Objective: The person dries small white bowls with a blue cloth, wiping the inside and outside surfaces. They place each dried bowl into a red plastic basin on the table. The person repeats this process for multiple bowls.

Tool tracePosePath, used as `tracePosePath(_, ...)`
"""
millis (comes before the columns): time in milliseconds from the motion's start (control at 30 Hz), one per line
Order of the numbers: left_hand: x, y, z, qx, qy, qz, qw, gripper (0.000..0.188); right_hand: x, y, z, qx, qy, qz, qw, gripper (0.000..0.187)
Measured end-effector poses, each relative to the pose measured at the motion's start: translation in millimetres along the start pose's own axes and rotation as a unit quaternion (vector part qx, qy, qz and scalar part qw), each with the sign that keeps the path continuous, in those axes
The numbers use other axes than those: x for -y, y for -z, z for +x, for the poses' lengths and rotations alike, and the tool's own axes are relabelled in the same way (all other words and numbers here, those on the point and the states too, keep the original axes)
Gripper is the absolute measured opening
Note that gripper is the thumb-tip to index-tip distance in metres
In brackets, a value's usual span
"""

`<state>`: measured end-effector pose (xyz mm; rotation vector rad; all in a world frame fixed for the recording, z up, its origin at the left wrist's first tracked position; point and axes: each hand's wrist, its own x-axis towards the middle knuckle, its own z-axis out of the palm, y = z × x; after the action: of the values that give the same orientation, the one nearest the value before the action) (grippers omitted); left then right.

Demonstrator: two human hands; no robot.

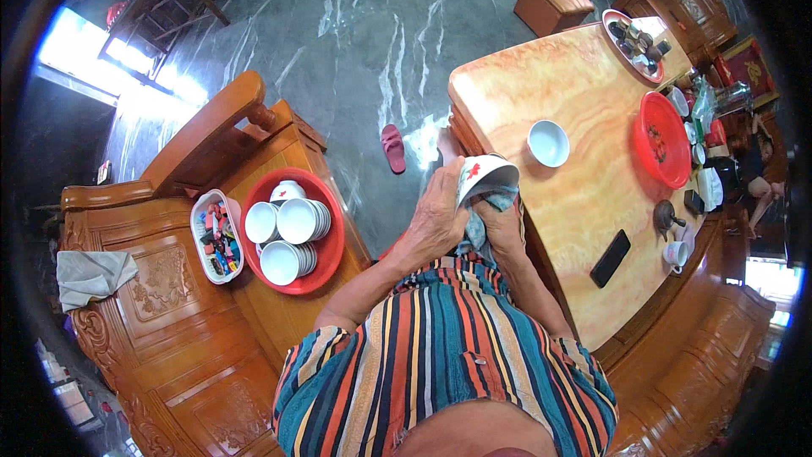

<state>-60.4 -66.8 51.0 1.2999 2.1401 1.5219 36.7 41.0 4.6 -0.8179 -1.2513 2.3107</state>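
Note:
My left hand [438, 213] is closed round a white bowl [484, 173] with a red flower on its outside, tilted on its side in front of my striped shirt. Bunched in my right hand [506, 227] is a pale blue cloth [474, 230], pressed up against the bowl's underside and rim. Another white bowl [548, 144] stands upright on the marble-patterned table [507, 93] to my right. On the wooden bench at my left, a red basin [331, 272] holds several stacked white bowls [298, 222].
Next to the basin sits a white basket [240, 262] of small colourful items. A grey cloth [95, 275] drapes over the bench. The table bears a black phone [610, 258], a red bowl [677, 165], a cup [675, 256] and a tray [611, 25]. A slipper [392, 149] lies on the floor.

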Motion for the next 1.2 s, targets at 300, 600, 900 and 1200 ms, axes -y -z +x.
tracePosePath(300,-24,37,3,0.147,-0.016,0.086,0.985,0.067,17,32,9,0.096,0.102,-0.291,0.947,0.023)
tracePosePath(600,-30,39,1,0.208,-0.032,0.225,0.951,0.053,50,9,0,0.175,0.313,-0.586,0.727,0.035)
tracePosePath(900,-14,33,2,0.009,-0.073,0.058,0.996,0.049,21,11,-4,0.087,0.187,-0.318,0.925,0.018)
tracePosePath(1200,-17,23,6,-0.101,-0.061,0.015,0.993,0.036,-22,-6,-6,0.067,-0.108,0.116,0.985,0.042)
